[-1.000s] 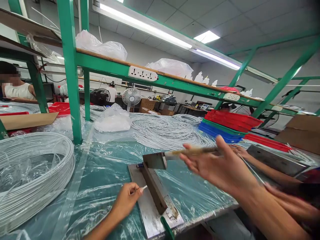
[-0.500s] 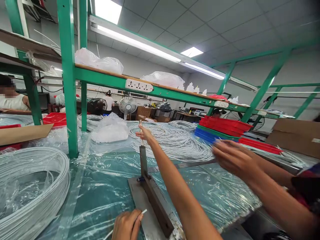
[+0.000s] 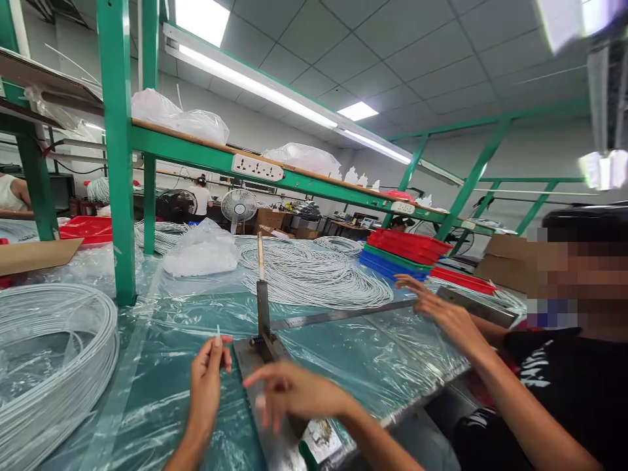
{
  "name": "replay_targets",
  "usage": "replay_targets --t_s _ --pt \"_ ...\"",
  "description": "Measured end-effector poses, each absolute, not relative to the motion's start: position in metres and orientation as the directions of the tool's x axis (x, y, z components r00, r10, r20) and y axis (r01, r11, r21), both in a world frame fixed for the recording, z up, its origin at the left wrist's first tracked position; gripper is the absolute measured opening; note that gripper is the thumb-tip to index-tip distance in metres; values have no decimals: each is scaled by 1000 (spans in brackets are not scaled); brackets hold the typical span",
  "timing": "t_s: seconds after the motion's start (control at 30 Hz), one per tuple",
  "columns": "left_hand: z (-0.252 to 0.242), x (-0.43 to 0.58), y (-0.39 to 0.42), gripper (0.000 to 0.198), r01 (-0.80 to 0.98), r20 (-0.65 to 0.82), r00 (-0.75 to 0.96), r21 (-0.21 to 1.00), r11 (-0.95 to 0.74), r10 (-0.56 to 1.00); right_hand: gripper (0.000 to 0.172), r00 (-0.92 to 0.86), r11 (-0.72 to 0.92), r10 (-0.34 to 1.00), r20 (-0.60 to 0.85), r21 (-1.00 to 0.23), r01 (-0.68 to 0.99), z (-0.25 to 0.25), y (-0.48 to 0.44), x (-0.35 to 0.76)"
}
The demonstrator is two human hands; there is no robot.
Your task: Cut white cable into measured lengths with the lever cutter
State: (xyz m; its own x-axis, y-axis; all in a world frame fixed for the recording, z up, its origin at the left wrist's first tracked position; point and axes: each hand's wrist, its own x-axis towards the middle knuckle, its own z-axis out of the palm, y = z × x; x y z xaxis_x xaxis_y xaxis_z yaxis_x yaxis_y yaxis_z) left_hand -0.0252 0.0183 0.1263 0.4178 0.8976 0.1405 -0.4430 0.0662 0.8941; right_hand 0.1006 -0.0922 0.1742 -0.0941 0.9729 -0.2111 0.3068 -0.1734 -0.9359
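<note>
My left hand (image 3: pixel 209 366) is raised left of a metal bench cutter, its fingertips pinched on a thin white cable (image 3: pixel 218 332) whose short end points up. My right hand (image 3: pixel 299 392), blurred by motion, hovers over the cutter's base plate with fingers apart and nothing visible in them. Behind it the cutter (image 3: pixel 263 304) has its lever upright, with a pale rod at the top. My right hand partly hides the base. A dark green handle-like piece (image 3: pixel 308 454) shows at the bottom edge.
A large coil of white cable (image 3: pixel 59 366) lies at left, flatter coils (image 3: pixel 318 268) behind the cutter. Plastic film covers the bench. A steel ruler-like strip (image 3: pixel 343 315) crosses it. Stacked trays (image 3: pixel 405 248) and a co-worker's hand (image 3: pixel 449 317) are at right. A green post (image 3: pixel 116 163) stands at left.
My right hand has left the top of the upright lever and come down over the base. My left hand has risen with the cable. The view has turned right, showing more of the co-worker.
</note>
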Motion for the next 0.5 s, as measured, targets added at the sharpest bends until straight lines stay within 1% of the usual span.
replay_targets --t_s 0.03,0.07,0.13,0.17,0.23,0.3,0.33,0.37,0.43,0.5 --pt "140 -22 14 45 -509 140 420 855 105 896 56 -137 -186 962 -235 -936 298 161 -102 88" --pt "153 -17 8 43 -566 147 430 812 140 891 60 -149 -185 962 -229 -948 260 149 -107 75" --pt "175 -7 -6 41 -630 187 478 754 187 858 59 -149 -147 975 -163 -982 117 131 -110 52" --pt "184 -3 -13 40 -623 226 529 758 194 818 58 -134 -122 983 -125 -992 27 126 -108 43" --pt "197 1 -24 44 -535 310 662 833 140 683 58 -24 -66 998 -63 -988 -140 124 -104 37" --pt "205 -3 -28 51 -373 337 787 927 -36 517 53 208 22 978 -30 -970 -243 132 -102 50" --pt "208 -8 -28 54 -283 324 828 946 -159 457 49 360 75 933 -26 -961 -266 138 -104 65" --pt "209 -15 -25 55 -193 302 855 940 -282 422 46 512 133 859 -22 -955 -265 145 -108 84" --pt "210 -32 -15 54 -27 250 879 876 -482 405 42 745 227 667 -6 -951 -211 158 -123 132" --pt "205 -48 0 39 104 194 892 790 -604 408 36 833 274 553 24 -949 -155 169 -144 184"
